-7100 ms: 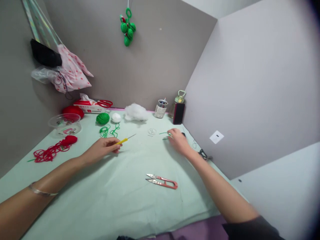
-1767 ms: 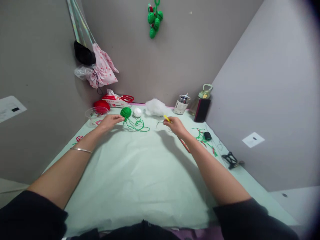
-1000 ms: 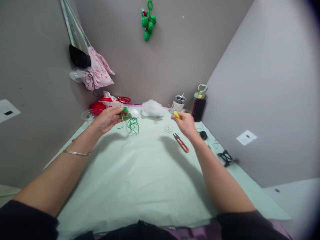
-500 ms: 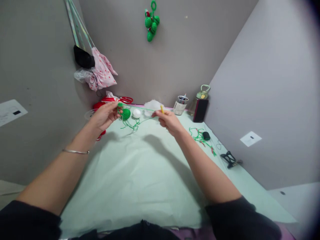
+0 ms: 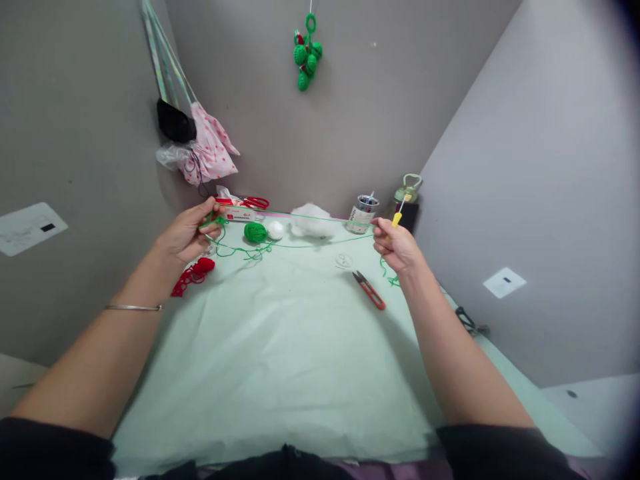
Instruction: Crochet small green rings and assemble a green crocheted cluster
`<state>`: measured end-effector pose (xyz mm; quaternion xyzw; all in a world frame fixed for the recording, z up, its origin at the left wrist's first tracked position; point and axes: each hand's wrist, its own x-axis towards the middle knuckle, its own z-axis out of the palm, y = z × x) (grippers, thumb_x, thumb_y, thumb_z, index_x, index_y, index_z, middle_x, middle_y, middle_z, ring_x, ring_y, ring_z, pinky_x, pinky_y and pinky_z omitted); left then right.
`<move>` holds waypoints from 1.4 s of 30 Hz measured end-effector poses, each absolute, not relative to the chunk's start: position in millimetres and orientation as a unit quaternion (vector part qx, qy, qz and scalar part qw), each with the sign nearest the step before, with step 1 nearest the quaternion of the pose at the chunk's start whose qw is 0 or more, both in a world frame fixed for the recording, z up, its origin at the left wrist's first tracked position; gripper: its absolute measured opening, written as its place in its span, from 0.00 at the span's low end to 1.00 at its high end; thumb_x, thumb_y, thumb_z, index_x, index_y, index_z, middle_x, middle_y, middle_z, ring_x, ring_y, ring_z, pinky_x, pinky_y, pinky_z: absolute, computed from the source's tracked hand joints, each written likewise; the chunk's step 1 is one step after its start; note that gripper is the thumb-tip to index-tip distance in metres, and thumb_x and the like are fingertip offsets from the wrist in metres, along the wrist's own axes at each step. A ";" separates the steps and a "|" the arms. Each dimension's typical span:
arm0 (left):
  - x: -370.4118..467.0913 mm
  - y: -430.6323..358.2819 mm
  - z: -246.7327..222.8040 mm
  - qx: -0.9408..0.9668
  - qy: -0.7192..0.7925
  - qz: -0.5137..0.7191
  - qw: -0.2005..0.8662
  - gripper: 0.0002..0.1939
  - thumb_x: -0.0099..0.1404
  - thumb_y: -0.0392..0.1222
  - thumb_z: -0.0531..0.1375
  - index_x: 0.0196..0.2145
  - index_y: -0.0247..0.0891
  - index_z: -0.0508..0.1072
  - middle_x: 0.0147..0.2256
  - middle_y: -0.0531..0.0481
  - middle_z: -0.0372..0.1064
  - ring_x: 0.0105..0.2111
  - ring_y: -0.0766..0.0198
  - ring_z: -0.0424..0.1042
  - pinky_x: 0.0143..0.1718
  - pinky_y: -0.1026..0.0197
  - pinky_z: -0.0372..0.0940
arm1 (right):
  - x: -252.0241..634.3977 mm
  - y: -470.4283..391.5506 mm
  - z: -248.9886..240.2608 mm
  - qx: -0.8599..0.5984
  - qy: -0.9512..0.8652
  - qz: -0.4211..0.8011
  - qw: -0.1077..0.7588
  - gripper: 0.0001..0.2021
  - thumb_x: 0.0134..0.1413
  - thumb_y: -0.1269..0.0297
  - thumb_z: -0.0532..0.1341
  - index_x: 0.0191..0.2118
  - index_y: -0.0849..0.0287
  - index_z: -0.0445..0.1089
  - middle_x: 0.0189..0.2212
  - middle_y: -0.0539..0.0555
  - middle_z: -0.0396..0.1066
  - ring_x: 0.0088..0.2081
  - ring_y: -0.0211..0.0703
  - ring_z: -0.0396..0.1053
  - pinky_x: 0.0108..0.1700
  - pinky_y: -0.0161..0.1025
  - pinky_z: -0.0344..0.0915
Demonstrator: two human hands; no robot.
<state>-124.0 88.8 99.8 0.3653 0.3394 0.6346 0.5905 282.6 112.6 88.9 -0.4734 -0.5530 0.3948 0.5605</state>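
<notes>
Well apart, the left hand point(image 5: 193, 231) is pinching looped green yarn point(image 5: 300, 215), and the right hand point(image 5: 401, 247) is gripping a yellow-handled crochet hook point(image 5: 397, 219) while pinching strands; the yarn is spanning the space between them. It is probably handling as light, soft and limp, tangling easily, so fingertip pinches near each hand are suiting it best.

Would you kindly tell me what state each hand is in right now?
Left hand: closed, holding green yarn.
Right hand: closed, holding a yellow-handled tool, with the yarn stretched to its fingertips.
</notes>
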 end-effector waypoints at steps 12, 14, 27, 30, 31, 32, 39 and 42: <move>-57.3 77.8 115.3 0.324 0.285 0.636 0.640 0.12 0.71 0.34 0.59 0.28 0.34 0.71 0.24 0.54 0.69 0.18 0.78 0.64 0.14 0.78 0.56 | 167.1 63.3 83.6 -0.411 -0.680 0.393 0.463 0.16 0.52 0.49 0.66 0.31 0.59 0.77 0.26 0.51 0.72 0.28 0.37 0.63 0.31 0.35 0.57; -41.8 76.4 112.4 0.340 0.283 0.645 0.623 0.10 0.70 0.34 0.60 0.29 0.33 0.72 0.26 0.53 0.72 0.20 0.76 0.68 0.15 0.76 0.59 | 139.3 57.4 86.2 -0.341 -0.704 0.407 0.471 0.14 0.52 0.52 0.67 0.37 0.57 0.78 0.34 0.51 0.75 0.34 0.39 0.67 0.36 0.35 0.60; -50.9 83.1 99.2 0.356 0.287 0.665 0.591 0.14 0.74 0.32 0.54 0.31 0.32 0.74 0.32 0.49 0.77 0.30 0.71 0.77 0.28 0.72 0.69 | 156.9 54.5 83.9 -0.307 -0.683 0.546 0.375 0.14 0.54 0.52 0.66 0.34 0.58 0.70 0.22 0.46 0.71 0.20 0.31 0.48 0.22 0.34 0.44; -59.4 88.3 98.5 0.346 0.279 0.654 0.612 0.16 0.74 0.33 0.53 0.28 0.33 0.72 0.34 0.46 0.77 0.31 0.70 0.77 0.31 0.70 0.71 | 169.1 45.9 74.6 -0.302 -0.723 0.527 0.330 0.13 0.56 0.53 0.65 0.32 0.59 0.73 0.25 0.49 0.73 0.25 0.33 0.59 0.28 0.33 0.54; -62.1 89.2 98.3 0.346 0.272 0.643 0.627 0.16 0.75 0.34 0.54 0.28 0.33 0.72 0.35 0.45 0.77 0.30 0.70 0.76 0.31 0.70 0.71 | 172.3 44.6 71.2 -0.302 -0.736 0.514 0.321 0.13 0.57 0.54 0.65 0.32 0.60 0.74 0.28 0.50 0.75 0.29 0.35 0.63 0.32 0.34 0.58; -64.6 89.6 98.0 0.347 0.262 0.631 0.643 0.16 0.74 0.34 0.54 0.28 0.33 0.72 0.35 0.44 0.77 0.29 0.71 0.75 0.31 0.69 0.71 | 175.0 44.4 68.6 -0.306 -0.745 0.500 0.319 0.13 0.57 0.54 0.65 0.32 0.60 0.75 0.31 0.51 0.76 0.33 0.37 0.67 0.36 0.35 0.61; -67.7 80.1 94.7 0.361 0.221 0.570 0.705 0.14 0.74 0.35 0.55 0.30 0.32 0.73 0.36 0.45 0.75 0.26 0.73 0.71 0.30 0.69 0.71 | 173.1 57.1 75.8 -0.378 -0.693 0.429 0.439 0.10 0.57 0.58 0.65 0.33 0.60 0.78 0.33 0.53 0.77 0.38 0.41 0.71 0.45 0.39 0.64; -61.4 75.7 93.4 0.365 0.215 0.554 0.717 0.16 0.75 0.35 0.53 0.30 0.31 0.74 0.35 0.46 0.75 0.25 0.73 0.70 0.29 0.69 0.70 | 158.4 62.1 78.6 -0.370 -0.674 0.425 0.478 0.10 0.54 0.59 0.66 0.36 0.61 0.78 0.34 0.53 0.77 0.39 0.42 0.72 0.46 0.40 0.65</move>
